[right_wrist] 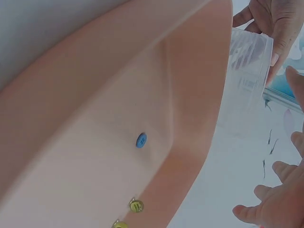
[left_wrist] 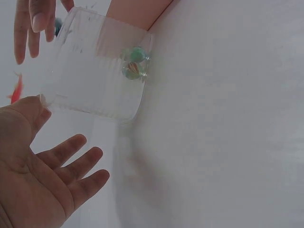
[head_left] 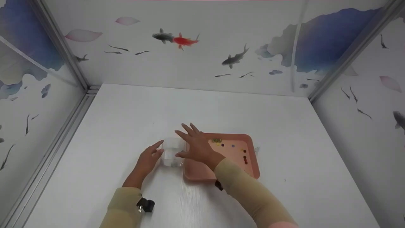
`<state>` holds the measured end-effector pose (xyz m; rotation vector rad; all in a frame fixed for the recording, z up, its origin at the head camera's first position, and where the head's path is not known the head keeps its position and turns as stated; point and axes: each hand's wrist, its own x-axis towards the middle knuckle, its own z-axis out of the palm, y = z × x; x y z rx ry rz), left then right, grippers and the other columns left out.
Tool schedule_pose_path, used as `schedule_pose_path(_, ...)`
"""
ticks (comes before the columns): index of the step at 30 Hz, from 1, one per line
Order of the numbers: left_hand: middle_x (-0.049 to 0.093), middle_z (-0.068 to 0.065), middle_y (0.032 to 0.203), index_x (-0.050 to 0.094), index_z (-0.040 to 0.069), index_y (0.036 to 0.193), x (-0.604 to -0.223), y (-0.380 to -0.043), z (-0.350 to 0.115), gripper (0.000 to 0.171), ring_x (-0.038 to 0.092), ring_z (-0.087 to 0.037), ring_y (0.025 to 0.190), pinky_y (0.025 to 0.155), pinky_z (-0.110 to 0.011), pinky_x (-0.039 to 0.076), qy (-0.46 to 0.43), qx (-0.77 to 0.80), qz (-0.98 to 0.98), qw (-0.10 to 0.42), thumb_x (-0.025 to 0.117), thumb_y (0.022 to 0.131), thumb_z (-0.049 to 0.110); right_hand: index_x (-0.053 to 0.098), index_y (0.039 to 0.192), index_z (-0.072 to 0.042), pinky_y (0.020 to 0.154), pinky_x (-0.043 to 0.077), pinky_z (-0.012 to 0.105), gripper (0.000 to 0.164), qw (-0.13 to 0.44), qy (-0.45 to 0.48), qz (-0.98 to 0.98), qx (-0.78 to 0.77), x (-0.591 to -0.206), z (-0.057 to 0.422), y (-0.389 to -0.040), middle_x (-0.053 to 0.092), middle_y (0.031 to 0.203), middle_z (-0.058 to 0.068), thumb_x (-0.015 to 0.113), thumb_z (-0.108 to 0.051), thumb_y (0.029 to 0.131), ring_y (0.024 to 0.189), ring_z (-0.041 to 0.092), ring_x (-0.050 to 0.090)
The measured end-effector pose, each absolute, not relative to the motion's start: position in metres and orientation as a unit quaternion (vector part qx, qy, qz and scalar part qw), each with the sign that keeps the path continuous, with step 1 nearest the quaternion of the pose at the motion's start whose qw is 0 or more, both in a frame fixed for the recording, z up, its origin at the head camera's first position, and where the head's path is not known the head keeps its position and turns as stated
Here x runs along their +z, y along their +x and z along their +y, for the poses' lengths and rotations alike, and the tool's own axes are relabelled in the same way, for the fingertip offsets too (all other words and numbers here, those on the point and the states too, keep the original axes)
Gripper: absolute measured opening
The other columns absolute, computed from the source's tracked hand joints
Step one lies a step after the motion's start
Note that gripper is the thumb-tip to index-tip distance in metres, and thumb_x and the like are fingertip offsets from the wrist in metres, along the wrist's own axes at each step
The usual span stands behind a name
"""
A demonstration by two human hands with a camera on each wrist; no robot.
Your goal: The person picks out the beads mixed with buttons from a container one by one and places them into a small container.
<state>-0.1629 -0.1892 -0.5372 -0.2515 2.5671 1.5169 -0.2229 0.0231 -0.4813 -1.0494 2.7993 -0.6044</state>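
Observation:
A clear plastic cup (head_left: 171, 153) stands just left of a pink tray (head_left: 202, 180). Two green marbles (left_wrist: 135, 61) lie at its bottom. My left hand (head_left: 148, 161) is on the cup's left side, with the thumb at its rim and the other fingers extended in the left wrist view. Over the cup and the tray's left edge, my right hand (head_left: 199, 144) has its fingers spread. A teal marble (left_wrist: 58, 26) shows near the cup's mouth, close to the right hand's fingers. In the right wrist view a blue button (right_wrist: 141, 140) and yellow-green marbles (right_wrist: 137, 205) lie in the tray.
Several small dark red pieces (head_left: 245, 157) lie along the tray's right side. A small clear object (head_left: 257, 149) sits just outside that edge. White panels printed with fish (head_left: 233, 59) enclose the white table (head_left: 126, 110) at the back and sides.

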Motion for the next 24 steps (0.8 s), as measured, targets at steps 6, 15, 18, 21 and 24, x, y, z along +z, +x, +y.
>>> schedule_pose_path(6, 0.035, -0.016, 0.153, 0.039, 0.020, 0.149, -0.537, -0.163, -0.189, 0.048, 0.037, -0.040, 0.136, 0.109, -0.058, 0.032, -0.087, 0.501, 0.858, 0.077, 0.047, 0.103, 0.030, 0.034, 0.151, -0.027, 0.110, 0.024, 0.064, 0.085, 0.037, -0.337, 0.921, -0.191, -0.479, 0.032, -0.226, 0.018, 0.161, 0.004, 0.073, -0.054, 0.080, 0.148, 0.033, 0.009)
schedule_pose_path(15, 0.037, -0.018, 0.151, 0.040, 0.016, 0.149, -0.535, -0.162, -0.189, 0.047, 0.039, -0.040, 0.134, 0.108, -0.057, 0.033, -0.076, 0.496, 0.862, 0.065, 0.046, 0.103, 0.028, 0.032, 0.152, -0.029, 0.110, 0.022, 0.066, 0.085, 0.038, -0.319, 0.927, -0.195, -0.476, 0.044, -0.231, 0.016, 0.162, 0.004, 0.072, -0.054, 0.081, 0.148, 0.033, 0.007)
schedule_pose_path(18, 0.038, -0.016, 0.151, 0.040, 0.016, 0.148, -0.535, -0.162, -0.188, 0.047, 0.039, -0.040, 0.135, 0.108, -0.057, 0.033, -0.077, 0.496, 0.862, 0.065, 0.046, 0.103, 0.028, 0.033, 0.152, -0.028, 0.110, 0.019, 0.066, 0.084, 0.038, -0.311, 0.927, -0.204, -0.475, 0.049, -0.233, 0.016, 0.162, 0.004, 0.073, -0.051, 0.082, 0.148, 0.033, 0.006)
schedule_pose_path(21, 0.038, -0.016, 0.151, 0.040, 0.017, 0.149, -0.535, -0.162, -0.188, 0.047, 0.039, -0.039, 0.135, 0.108, -0.057, 0.033, -0.077, 0.498, 0.861, 0.067, 0.047, 0.103, 0.029, 0.033, 0.152, -0.029, 0.111, 0.018, 0.066, 0.082, 0.036, -0.305, 0.929, -0.207, -0.475, 0.054, -0.234, 0.016, 0.162, 0.003, 0.073, -0.049, 0.082, 0.149, 0.032, 0.006)
schedule_pose_path(24, 0.036, -0.015, 0.153, 0.038, 0.018, 0.149, -0.536, -0.162, -0.189, 0.048, 0.037, -0.039, 0.137, 0.109, -0.057, 0.033, -0.079, 0.506, 0.856, 0.074, 0.047, 0.103, 0.029, 0.033, 0.151, -0.028, 0.111, 0.019, 0.066, 0.081, 0.028, -0.304, 0.929, -0.210, -0.477, 0.059, -0.236, 0.017, 0.161, 0.004, 0.072, -0.048, 0.083, 0.148, 0.033, 0.007)
